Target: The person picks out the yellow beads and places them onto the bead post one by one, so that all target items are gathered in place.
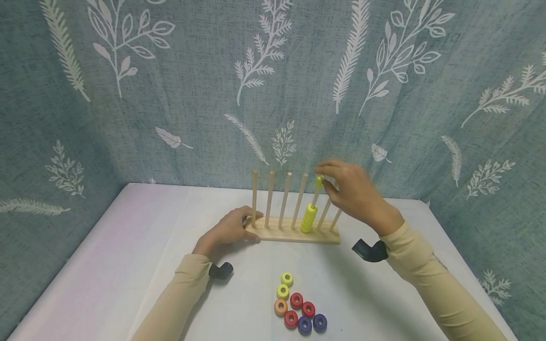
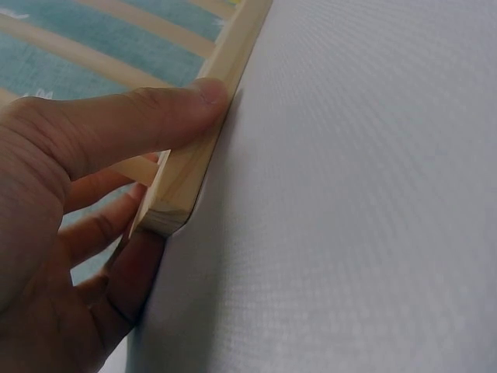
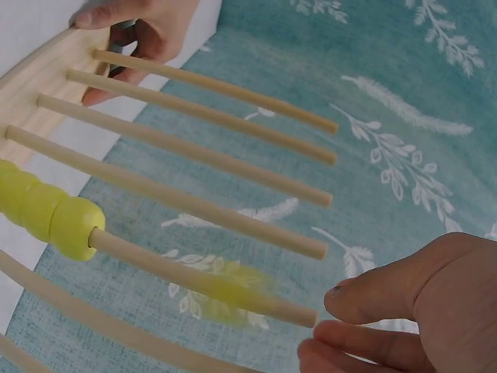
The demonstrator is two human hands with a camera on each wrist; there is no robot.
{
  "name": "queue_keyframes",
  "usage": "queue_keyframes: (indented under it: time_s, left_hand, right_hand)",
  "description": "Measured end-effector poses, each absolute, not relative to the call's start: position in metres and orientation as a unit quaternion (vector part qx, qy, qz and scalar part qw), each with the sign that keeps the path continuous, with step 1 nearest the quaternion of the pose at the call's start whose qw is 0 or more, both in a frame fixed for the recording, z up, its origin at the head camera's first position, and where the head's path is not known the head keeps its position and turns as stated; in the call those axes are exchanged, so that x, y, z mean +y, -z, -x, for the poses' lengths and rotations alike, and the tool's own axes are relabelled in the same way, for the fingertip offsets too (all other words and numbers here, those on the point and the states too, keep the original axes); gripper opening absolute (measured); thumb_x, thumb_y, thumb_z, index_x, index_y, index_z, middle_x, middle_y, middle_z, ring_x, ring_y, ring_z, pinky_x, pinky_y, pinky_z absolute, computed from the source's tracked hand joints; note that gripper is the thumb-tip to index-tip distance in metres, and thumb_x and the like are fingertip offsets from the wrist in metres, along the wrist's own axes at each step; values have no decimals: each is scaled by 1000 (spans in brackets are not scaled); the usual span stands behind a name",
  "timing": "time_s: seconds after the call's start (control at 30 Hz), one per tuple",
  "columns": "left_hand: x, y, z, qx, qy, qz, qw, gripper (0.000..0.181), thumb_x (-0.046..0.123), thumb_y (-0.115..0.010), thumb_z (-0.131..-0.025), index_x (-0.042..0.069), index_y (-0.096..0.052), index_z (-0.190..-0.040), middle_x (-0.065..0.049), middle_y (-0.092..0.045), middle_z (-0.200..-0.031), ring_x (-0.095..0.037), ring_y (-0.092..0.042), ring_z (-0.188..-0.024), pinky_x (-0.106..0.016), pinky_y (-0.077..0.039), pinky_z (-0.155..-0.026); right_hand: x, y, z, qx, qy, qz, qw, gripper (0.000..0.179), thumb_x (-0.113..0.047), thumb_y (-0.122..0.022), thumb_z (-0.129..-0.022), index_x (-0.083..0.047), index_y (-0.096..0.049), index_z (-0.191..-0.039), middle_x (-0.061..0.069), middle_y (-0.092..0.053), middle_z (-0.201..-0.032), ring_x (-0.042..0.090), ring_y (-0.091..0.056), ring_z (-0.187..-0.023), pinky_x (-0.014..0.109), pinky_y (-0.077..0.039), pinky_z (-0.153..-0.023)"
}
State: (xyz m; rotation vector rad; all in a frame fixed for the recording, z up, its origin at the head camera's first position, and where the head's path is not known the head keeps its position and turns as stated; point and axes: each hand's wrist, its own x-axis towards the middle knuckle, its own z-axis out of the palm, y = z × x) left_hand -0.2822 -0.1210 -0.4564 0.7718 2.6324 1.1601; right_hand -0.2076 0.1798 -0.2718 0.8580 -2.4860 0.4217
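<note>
A wooden peg stand point(image 1: 277, 233) with several upright pegs stands on the table. My left hand point(image 1: 232, 225) grips its left end; in the left wrist view the thumb point(image 2: 182, 113) lies along the front edge, the other fingers behind. Several yellow beads point(image 1: 309, 219) are stacked low on one peg. Higher on that peg, another yellow bead point(image 3: 237, 291) is blurred, threaded on the wood and apart from my fingertips. My right hand point(image 1: 351, 192) is at the peg's top, thumb and fingers slightly bent, holding nothing.
Loose beads lie on the table in front of the stand: two yellow point(image 1: 283, 291), one orange point(image 1: 280, 307), three red point(image 1: 308, 309) and two dark blue point(image 1: 320, 323). A leaf-patterned curtain point(image 1: 204, 94) hangs behind and beside the white table point(image 1: 170, 208).
</note>
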Motion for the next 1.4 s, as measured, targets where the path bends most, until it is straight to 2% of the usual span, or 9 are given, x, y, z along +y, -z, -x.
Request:
queue_keyframes:
  time_s: [0.23,0.47,0.7,0.87,1.07,1.23,1.4]
  left_hand:
    - [-122,457,281,885,-384,-249,85,68,20,-93,-69,12,-65,-131,-5,-61,-131,-33,-52,-126,-50,-42,-105]
    - [-122,458,282,884,-385,-252,81,68,19,-92,-69,10,-65,-131,-6,-61,-131,-34,-52,-127,-50,-42,-105]
    - [-122,458,282,885,-383,-251,79,68,19,-92,-69,10,-65,-131,-6,-61,-131,-33,-52,-126,-49,-42,-105]
    - [-122,459,282,886,-385,-246,80,67,19,-93,-69,11,-66,-130,-5,-62,-131,-31,-53,-125,-49,-43,-104]
    - [-122,460,282,882,-390,-251,81,68,19,-93,-69,10,-65,-130,-7,-62,-132,-34,-52,-127,-50,-42,-105]
    - [-120,460,282,882,-389,-252,81,68,20,-93,-69,10,-65,-131,-8,-61,-131,-34,-52,-126,-50,-42,-105]
    - [-119,458,283,883,-388,-250,81,68,20,-93,-69,11,-65,-131,-8,-62,-130,-34,-53,-125,-50,-42,-105]
  right_hand:
    - [177,273,199,-903,-149,-320,245,32,7,-71,-86,1,-72,-117,20,-66,-124,36,-69,-99,43,-56,-72]
    - [173,279,183,-889,-157,-350,248,32,8,-74,-83,1,-72,-114,17,-69,-118,32,-69,-100,44,-58,-77]
    - [169,290,170,-884,-164,-361,247,34,10,-75,-81,0,-72,-114,15,-69,-117,30,-69,-102,42,-58,-75]
    - [164,306,165,-885,-168,-371,226,35,10,-76,-80,0,-72,-113,15,-69,-115,28,-70,-98,36,-58,-73]
    - [158,328,162,-888,-174,-379,195,34,8,-77,-80,-3,-73,-112,12,-71,-113,26,-68,-103,36,-58,-79]
    - [155,343,161,-888,-189,-378,180,32,9,-76,-80,-3,-73,-110,10,-71,-111,24,-69,-101,36,-58,-80]
    - [151,354,158,-900,-191,-369,133,31,5,-75,-83,-4,-73,-113,10,-71,-113,26,-68,-106,40,-57,-85]
